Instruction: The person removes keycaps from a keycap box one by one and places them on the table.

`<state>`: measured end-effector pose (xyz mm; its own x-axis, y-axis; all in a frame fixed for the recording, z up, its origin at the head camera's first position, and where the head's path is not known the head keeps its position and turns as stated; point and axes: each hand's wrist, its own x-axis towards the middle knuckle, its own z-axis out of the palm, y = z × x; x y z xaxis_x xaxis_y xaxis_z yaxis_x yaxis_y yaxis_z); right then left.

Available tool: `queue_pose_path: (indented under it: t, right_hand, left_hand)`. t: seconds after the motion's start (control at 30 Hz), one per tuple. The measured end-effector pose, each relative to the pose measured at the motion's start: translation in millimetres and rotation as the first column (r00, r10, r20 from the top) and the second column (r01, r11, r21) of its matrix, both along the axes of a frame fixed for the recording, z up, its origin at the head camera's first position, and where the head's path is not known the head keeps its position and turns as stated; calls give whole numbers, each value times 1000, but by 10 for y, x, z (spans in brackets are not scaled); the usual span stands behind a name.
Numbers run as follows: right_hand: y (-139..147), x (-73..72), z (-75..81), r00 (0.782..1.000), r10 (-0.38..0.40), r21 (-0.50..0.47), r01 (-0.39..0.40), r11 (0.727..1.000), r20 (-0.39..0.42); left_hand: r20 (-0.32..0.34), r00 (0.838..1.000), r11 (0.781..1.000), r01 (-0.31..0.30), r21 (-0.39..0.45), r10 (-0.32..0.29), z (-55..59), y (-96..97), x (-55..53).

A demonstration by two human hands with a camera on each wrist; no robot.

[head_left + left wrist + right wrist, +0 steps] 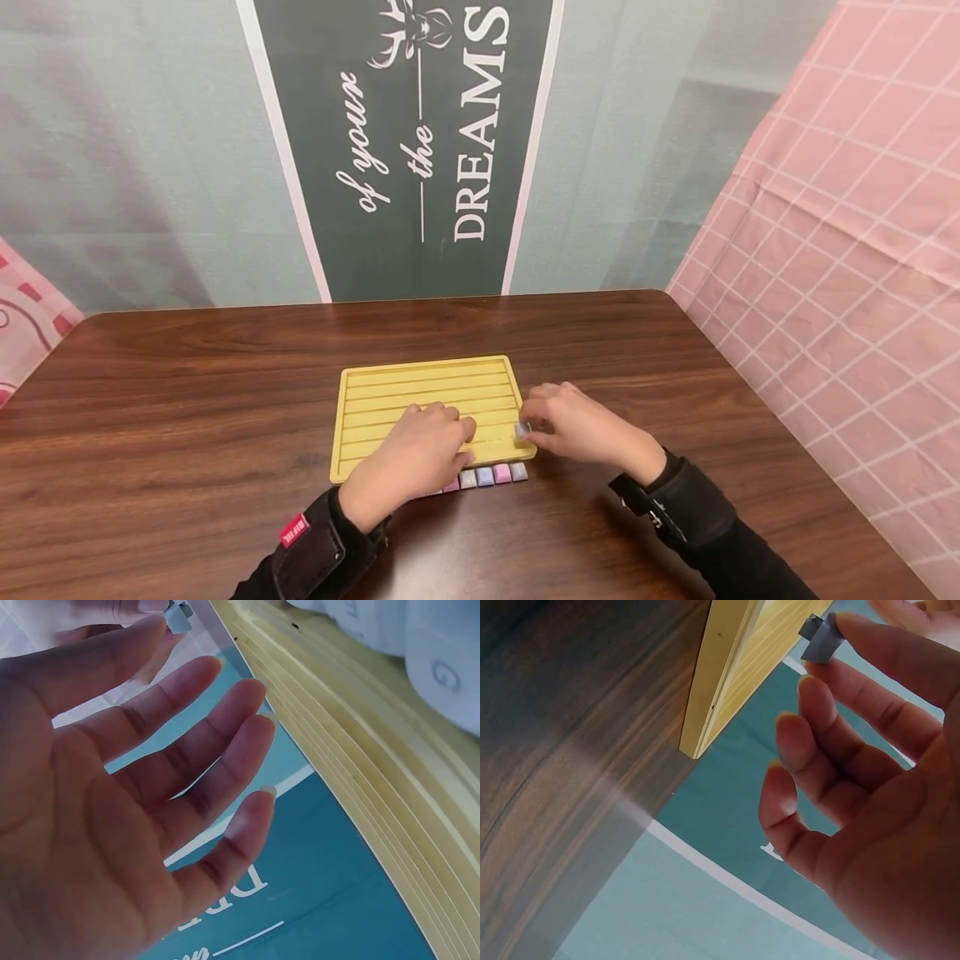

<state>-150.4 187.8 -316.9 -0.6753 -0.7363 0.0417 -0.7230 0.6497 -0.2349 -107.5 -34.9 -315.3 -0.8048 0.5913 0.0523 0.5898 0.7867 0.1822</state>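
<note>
My right hand [577, 423] is at the right edge of a yellow ridged tray [427, 385]. Its thumb and index finger pinch a small grey-blue keycap [825, 641], whose underside stem shows in the right wrist view. Over the tray's front part hovers my left hand [418, 446], with its fingers loosely bent and nothing held, as the left wrist view [112, 787] shows. A row of keycaps [485, 477] in pink, blue and grey lies along the tray's front edge, partly hidden by the left hand. In the left wrist view one large white keycap [442, 667] bears a G.
The tray lies on a dark brown wooden table [187, 417]. Behind the table hangs a grey-green cloth [615, 150] with printed lettering. A pink checked cloth [847, 250] hangs along the right side.
</note>
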Motion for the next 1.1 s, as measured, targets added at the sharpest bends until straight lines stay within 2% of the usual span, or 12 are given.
queue_pose_path:
  t: [0.17, 0.43, 0.9, 1.1]
  right_hand:
    - [43, 46, -10, 998, 55, -10, -55, 998, -42]
    - [115, 131, -34, 994, 109, -8, -109, 994, -9]
    - [157, 179, -145, 990, 140, 5, -140, 990, 3]
    - [162, 197, -182, 993, 116, 29, -116, 993, 6]
  left_hand:
    - [-4, 1000, 1000, 22, -21, -22, 12, 32, 32]
    - [-5, 999, 999, 37, -32, -37, 7, 71, 65]
    - [-24, 998, 998, 50, -38, -51, -12, 111, 93]
    - [-19, 999, 998, 49, -36, -50, -27, 124, 97]
